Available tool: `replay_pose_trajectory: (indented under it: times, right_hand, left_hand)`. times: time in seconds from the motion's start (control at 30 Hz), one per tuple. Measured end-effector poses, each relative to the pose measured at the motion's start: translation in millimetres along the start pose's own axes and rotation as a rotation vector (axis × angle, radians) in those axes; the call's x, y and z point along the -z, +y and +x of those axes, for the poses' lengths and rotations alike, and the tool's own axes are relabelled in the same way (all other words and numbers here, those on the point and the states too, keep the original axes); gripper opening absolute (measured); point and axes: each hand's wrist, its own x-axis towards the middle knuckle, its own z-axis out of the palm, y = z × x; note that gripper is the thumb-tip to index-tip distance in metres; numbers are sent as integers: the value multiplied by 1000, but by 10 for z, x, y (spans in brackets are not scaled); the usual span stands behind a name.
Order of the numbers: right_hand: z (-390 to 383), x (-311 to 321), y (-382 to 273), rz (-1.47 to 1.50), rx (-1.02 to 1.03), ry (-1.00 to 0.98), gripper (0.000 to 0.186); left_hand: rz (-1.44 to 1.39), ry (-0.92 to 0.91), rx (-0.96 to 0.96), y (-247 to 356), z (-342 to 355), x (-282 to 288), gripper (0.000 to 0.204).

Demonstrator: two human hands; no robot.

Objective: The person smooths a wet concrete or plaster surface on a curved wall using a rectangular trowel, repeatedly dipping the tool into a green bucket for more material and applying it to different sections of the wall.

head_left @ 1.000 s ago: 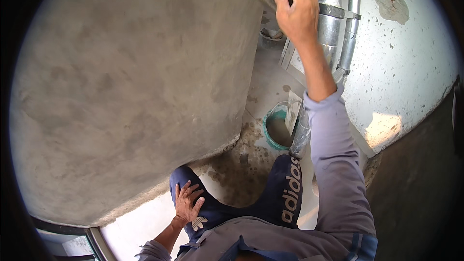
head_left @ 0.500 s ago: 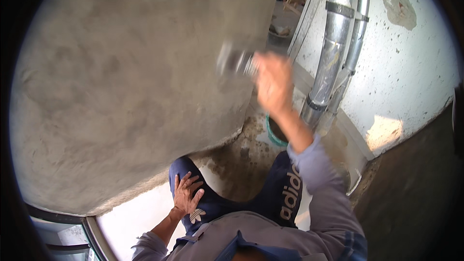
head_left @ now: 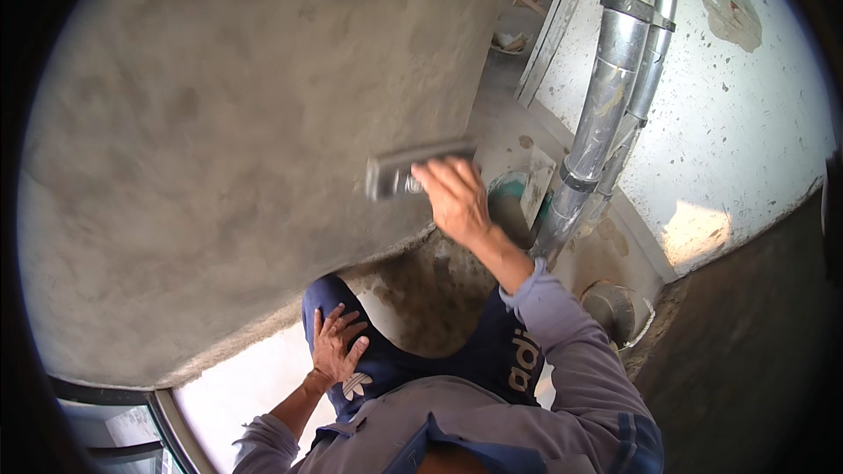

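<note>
My right hand (head_left: 458,200) is wrapped round a dark, flat, rectangular plastering trowel (head_left: 391,177), slightly smeared by motion. The trowel is held against or just off the grey plastered wall (head_left: 219,140), near its right-hand edge; I cannot tell whether it touches. My left hand (head_left: 335,347) lies on my left knee with its fingers spread, holding nothing. Just beyond my right wrist stands a green-rimmed bucket (head_left: 507,184), partly hidden by the hand and forearm.
Two silvery pipes (head_left: 610,79) run down beside the spattered white wall (head_left: 738,123) on the right. A pale flat piece (head_left: 537,183) leans by the green bucket. A round grey container (head_left: 615,309) stands near my right sleeve. A window frame (head_left: 167,421) is at the lower left.
My right hand has come down and a little left with the trowel, from higher on the wall. More of the bucket and the grey container shows. My left hand stays on the knee.
</note>
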Motion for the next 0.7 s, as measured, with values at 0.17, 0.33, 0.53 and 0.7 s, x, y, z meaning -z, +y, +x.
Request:
replay_pose_trajectory:
  times: [0.17,0.33,0.53,0.7]
  right_hand:
    - [557,378,512,-106,-194,137,39]
    - [1298,514,1186,-204,81,253,41]
    - [45,-46,527,-83,-188,43,30]
    - [-388,19,-164,117,-228,-31,35]
  left_hand:
    - [16,17,0,11,12,-8,59]
    - [22,7,5,9,29,-11,62]
    - [2,4,13,27,27,-4,61]
    - [28,34,-20,5,50,-18,55]
